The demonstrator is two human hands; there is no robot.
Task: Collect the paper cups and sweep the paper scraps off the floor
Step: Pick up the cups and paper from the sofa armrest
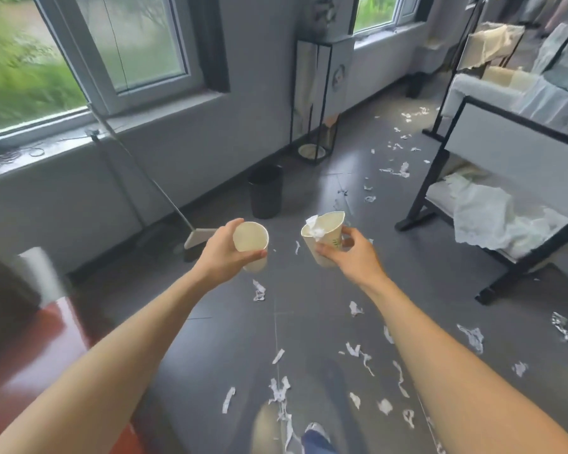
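Open floor [309, 198] lay ahead toward the black bin [265, 195], littered only with paper scraps [358, 352]. A broom [164, 188] leaned at the left wall; the black-framed rack [473, 178] crowded the right.

- We see both forearms bare, no sleeves, watch or rings showing on the left hand [223, 253] or the right hand [351, 257].
- Down low we catch a blurred shoe [315, 437], dark blue with a pale toe.

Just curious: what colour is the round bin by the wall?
Black; the round plastic bin shows in the head view.
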